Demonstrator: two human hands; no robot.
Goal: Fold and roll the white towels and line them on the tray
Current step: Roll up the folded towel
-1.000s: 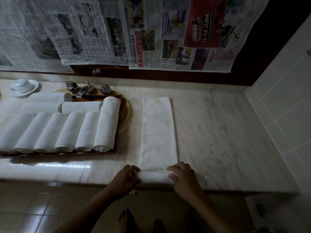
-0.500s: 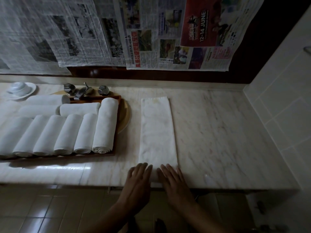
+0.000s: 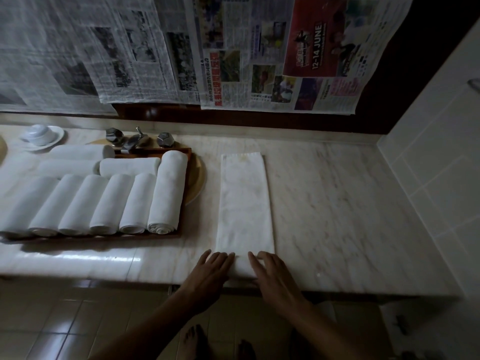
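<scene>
A white towel, folded into a long narrow strip, lies on the marble counter and runs away from me. Its near end is rolled into a short thick roll at the counter's front edge. My left hand lies flat on the left part of that roll, fingers spread. On the roll's right part my right hand presses flat too. To the left stands a dark wooden tray holding several rolled white towels, a row side by side and more laid crosswise behind.
Metal tap handles and a spout stand behind the tray, over a round tan basin rim. A white cup on a saucer sits far left. Newspapers hang on the back wall. A tiled wall bounds the right.
One second ago my fingers curled around the towel's rolled near end. Both hands have since flattened on top of it and pushed the roll a little forward.
</scene>
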